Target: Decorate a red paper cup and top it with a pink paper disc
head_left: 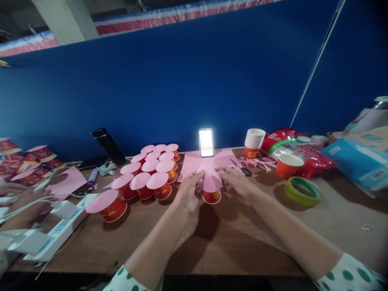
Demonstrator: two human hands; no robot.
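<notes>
An upside-down red paper cup (211,197) stands on the brown table (230,238) with a pink paper piece (210,180) laid over its top. My left hand (188,191) pinches the pink paper's left edge with its fingers closed. My right hand (237,184) presses on the paper's right edge, fingers curled. To the left stands a cluster of several finished red cups with pink paper tops (153,171), one of them tipped on its side (107,205).
Pink paper sheets (194,161) and a lit phone (206,142) lie behind the cup, scissors (241,167) beside them. A stack of cups (254,142), one open cup (287,165), a green tape roll (303,190) and bags are right. A power strip (57,230) and another person's hand (26,202) are left.
</notes>
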